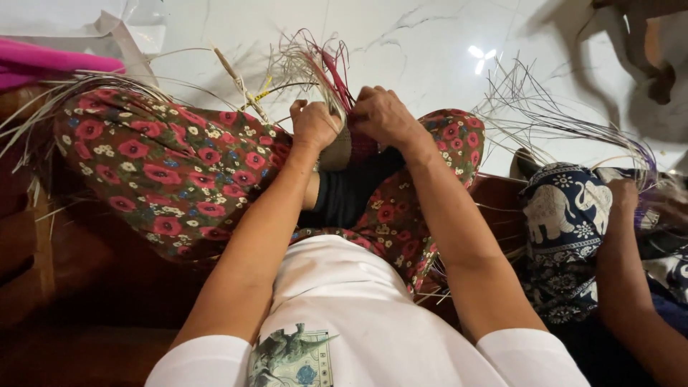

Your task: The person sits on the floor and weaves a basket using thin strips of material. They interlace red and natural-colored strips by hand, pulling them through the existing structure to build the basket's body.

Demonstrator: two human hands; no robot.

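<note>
A small woven basket piece [340, 148], tan with dark red bands, rests between my knees. Loose pale and red strands [308, 61] fan upward from its top. My left hand [313, 123] grips its left side with the fingers curled around it. On the right side my right hand [383, 113] closes over the top edge and the strands. I sit cross-legged in trousers with a red flower print [165, 168] and a white shirt.
A bundle of thin pale fibres [545, 115] spreads over the white marble floor [430, 43] at right. Another person's arm [631, 279] and elephant-print trousers [566, 215] are at the right edge. A pink object [50, 61] lies top left. I sit on dark wood [79, 287].
</note>
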